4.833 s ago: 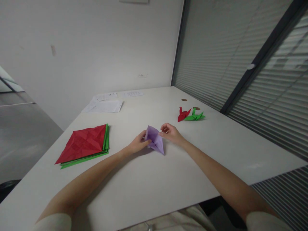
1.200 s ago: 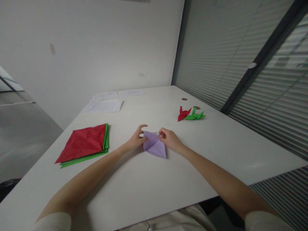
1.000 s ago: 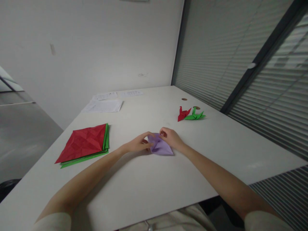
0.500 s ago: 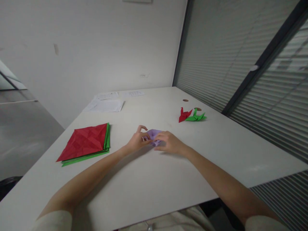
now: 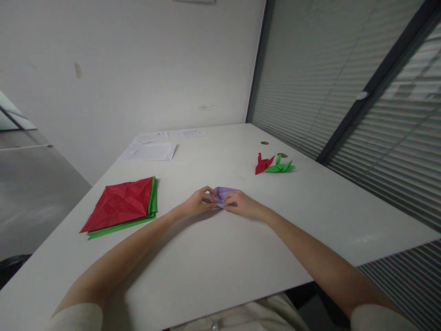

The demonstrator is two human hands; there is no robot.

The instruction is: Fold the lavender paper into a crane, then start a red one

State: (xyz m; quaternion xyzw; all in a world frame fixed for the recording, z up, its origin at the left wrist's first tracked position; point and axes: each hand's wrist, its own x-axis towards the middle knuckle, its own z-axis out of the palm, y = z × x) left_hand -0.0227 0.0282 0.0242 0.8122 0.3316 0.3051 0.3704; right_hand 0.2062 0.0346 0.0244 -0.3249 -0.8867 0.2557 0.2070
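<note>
Both my hands pinch the purple paper over the middle of the table.
My left hand [image 5: 199, 201] has its thumb and fingers clamped on the left end of the purple paper [image 5: 221, 195], and my right hand [image 5: 244, 205] grips its right end, fingers curled in; much of the folded piece is hidden behind them, and I cannot tell whether it touches the table [image 5: 220, 257]. To my left lies the stack [image 5: 126, 203], creased red on top with green edges beneath, well apart from my hand. Ahead to my right, the red crane [image 5: 263, 164] stands just beside the green crane [image 5: 280, 167], near two round holes [image 5: 264, 143] by the blinds [image 5: 386, 133]. White sheets [image 5: 151, 151] lie at the far left, near the wall [image 5: 138, 69].
</note>
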